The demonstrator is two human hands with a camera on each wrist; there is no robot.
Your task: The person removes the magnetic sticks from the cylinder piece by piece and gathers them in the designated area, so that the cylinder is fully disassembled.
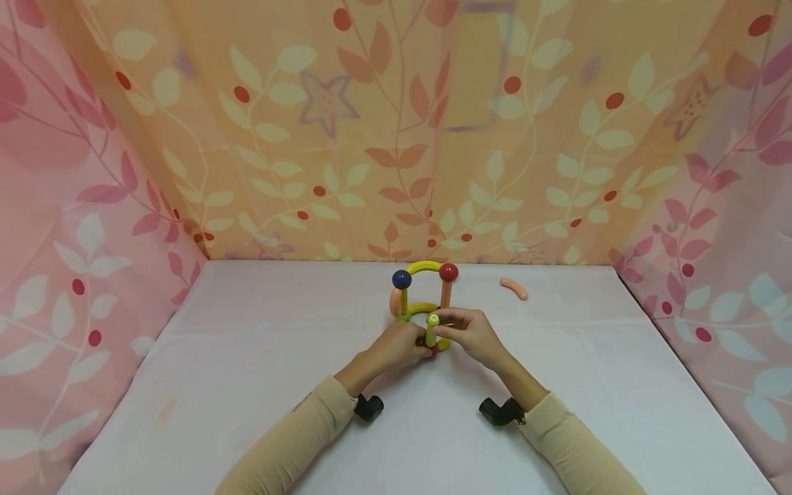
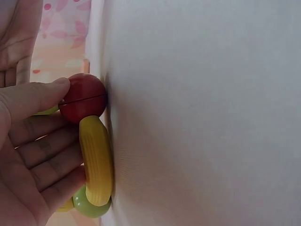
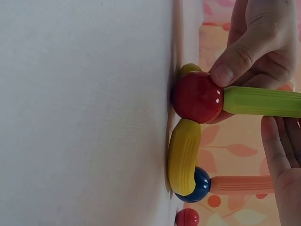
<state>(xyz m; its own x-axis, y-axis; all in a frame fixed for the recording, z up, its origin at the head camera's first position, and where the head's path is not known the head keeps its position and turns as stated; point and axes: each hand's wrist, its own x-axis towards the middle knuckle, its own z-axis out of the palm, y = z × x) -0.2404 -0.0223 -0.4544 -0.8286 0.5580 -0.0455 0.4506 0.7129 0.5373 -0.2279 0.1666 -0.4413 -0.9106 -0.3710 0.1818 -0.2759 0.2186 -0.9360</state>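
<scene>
My left hand (image 1: pixel 402 344) pinches a red ball (image 2: pixel 83 98) low at the near side of a ball-and-stick toy frame. Thumb on top, its other fingers spread behind a curved yellow stick (image 2: pixel 97 162) joined to that ball. A green stick (image 3: pixel 263 101) stands upright on the red ball, and my right hand (image 1: pixel 473 337) holds it near its top between thumb and fingers. Behind the hands, a blue ball (image 1: pixel 402 278) and another red ball (image 1: pixel 448 272) top upright sticks, bridged by a curved yellow stick (image 1: pixel 423 265). Low down sit a green ball (image 2: pixel 91 203) and a blue ball (image 3: pixel 195 186).
A loose curved orange stick (image 1: pixel 514 288) lies on the white tabletop (image 1: pixel 247 412) right of the frame. One more red ball (image 3: pixel 187 217) shows low in the right wrist view. Patterned curtains (image 1: pixel 396 137) close off the back and sides. Black devices (image 1: pixel 369 408) sit at both wrists.
</scene>
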